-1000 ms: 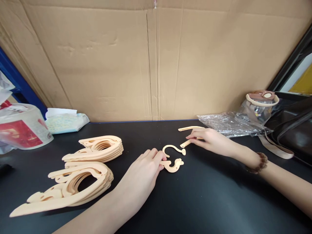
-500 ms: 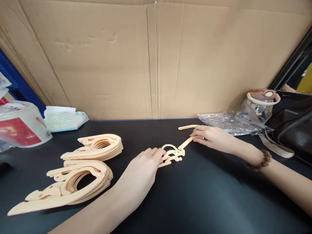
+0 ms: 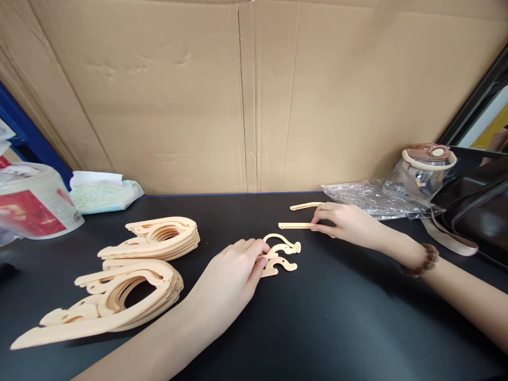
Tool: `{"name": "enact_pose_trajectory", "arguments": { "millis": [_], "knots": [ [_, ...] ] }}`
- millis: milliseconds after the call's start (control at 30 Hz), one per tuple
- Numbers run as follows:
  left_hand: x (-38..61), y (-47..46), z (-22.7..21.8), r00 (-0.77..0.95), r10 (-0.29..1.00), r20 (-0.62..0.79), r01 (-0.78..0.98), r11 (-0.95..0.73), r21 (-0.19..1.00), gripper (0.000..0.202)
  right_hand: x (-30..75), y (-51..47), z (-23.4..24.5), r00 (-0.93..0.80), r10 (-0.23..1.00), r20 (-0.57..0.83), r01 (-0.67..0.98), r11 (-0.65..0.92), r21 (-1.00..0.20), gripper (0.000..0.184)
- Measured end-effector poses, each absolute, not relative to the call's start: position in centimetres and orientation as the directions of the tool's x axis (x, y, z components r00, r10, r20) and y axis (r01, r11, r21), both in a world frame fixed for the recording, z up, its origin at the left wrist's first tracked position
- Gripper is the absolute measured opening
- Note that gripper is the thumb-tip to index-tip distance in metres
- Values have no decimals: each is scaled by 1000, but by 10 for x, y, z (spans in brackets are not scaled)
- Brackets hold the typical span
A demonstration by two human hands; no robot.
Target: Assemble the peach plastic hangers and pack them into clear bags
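head view | above black table | facing forward, down | cardboard wall beyond

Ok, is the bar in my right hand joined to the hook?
No, separate: black table shows between the bar and the hook.

Hands: two (left hand, right hand). Strips: two, one in the right fingers, one beyond. Curved pieces at the left fingertips: overlapping, count unclear. Left of the left fingers: two stacks, one tissue pack. Right of the right fingers: one bottle, one plastic bag.
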State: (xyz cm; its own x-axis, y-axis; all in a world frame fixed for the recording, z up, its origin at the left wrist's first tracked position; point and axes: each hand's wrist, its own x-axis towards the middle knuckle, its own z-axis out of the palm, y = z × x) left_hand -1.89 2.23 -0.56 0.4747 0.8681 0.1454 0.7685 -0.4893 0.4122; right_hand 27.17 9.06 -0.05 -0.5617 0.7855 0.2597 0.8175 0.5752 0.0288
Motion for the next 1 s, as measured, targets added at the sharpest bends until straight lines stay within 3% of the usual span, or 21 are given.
{"name": "enact_pose_trajectory", "arguments": {
  "millis": [133, 233, 433, 633, 867, 1000],
  "knots": [
    [-18, 21, -5, 498, 850, 172, 763, -523, 379, 21, 278, 101, -6, -488, 803, 343, 856, 517, 7, 43],
    [-19, 21, -5, 477, 858, 190, 748, -510, 424, 20, 288, 110, -13, -442, 822, 358, 871, 488, -45, 46],
    [-18, 20, 5, 366, 921, 131, 826, -386, 410, 41, 286, 106, -8, -421, 842, 337, 849, 497, -181, 40],
    [-18, 20, 3, 417, 896, 153, 819, -444, 364, 49, 256, 82, 1, -533, 801, 272, 744, 597, -298, 30],
    [-21, 23, 2, 469, 870, 150, 827, -493, 270, 55, 249, 75, 0, -598, 748, 286, 700, 662, -268, 25],
    [-21, 24, 5, 445, 888, 113, 827, -456, 329, 46, 247, 72, 1, -604, 723, 335, 690, 685, -235, 24]
  ]
}}
